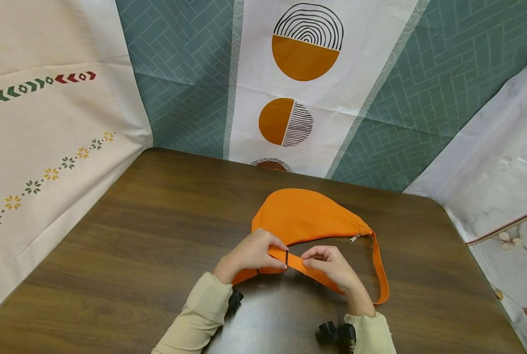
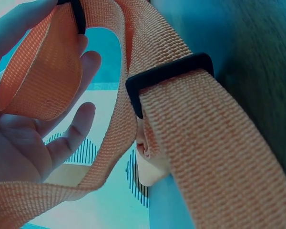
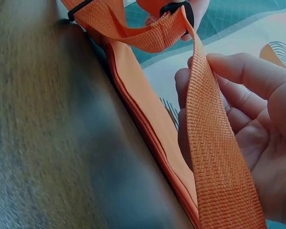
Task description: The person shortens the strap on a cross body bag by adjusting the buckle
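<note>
Orange fabric sling bag [image 1: 305, 216] lies on the wooden table [image 1: 126, 246], its long axis running left to right, tapered end pointing right. Left hand [image 1: 258, 250] pinches the webbing strap [image 3: 217, 148] at a black slide buckle [image 1: 287, 258]; right thumb and fingers [image 1: 314, 264] pinch it nearby.

Hands [image 1: 255, 250] bare. Left sleeve [image 1: 200, 310] plain beige, creased along the forearm. Right sleeve [image 1: 372, 335] matching beige, cuff slightly ruffled. Small black left unit [image 1: 234, 299] at wrist; right unit [image 1: 345, 332] also black, two rounded lumps.
</note>
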The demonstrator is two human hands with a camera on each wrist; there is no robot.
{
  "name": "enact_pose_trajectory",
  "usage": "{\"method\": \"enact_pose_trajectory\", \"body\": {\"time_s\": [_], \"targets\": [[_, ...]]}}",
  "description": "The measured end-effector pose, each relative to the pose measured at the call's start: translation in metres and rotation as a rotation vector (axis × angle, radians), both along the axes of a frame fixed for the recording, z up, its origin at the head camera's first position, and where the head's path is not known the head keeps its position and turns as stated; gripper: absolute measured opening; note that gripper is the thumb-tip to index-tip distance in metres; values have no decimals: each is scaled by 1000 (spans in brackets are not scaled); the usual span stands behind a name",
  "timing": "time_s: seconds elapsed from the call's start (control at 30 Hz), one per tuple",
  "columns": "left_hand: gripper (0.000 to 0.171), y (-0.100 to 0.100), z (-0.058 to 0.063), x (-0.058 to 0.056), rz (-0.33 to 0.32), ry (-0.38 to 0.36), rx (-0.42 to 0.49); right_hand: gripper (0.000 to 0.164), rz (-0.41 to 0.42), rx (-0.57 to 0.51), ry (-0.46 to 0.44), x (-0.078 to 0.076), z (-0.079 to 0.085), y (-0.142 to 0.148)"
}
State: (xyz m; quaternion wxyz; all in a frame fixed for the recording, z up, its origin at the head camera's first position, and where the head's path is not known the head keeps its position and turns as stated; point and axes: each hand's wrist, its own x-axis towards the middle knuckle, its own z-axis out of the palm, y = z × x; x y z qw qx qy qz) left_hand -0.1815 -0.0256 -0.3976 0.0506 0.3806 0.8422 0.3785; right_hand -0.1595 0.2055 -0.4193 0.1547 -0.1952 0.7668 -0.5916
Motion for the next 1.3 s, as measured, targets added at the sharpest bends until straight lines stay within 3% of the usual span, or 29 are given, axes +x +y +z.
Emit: {"method": "enact_pose_trajectory", "body": {"time_s": [0.43, 0.7, 0.83, 0.97, 1.3], "targets": [[24, 4, 5, 1, -12, -3, -34, 17, -41, -42, 39, -1, -3, -14], [26, 7, 5, 2, -14, 8, -50, 29, -104, -115, -91, 0, 0, -25], [27, 7, 4, 1, -16, 16, -50, 31, -120, -128, -95, -1, 1, -28], [27, 7, 3, 1, -21, 27, -43, 32, -102, -114, -72, 0, 1, -28], [27, 4, 2, 0, -9, 40, -2, 38, 41, -16, 89, 4, 1, -24]]}}
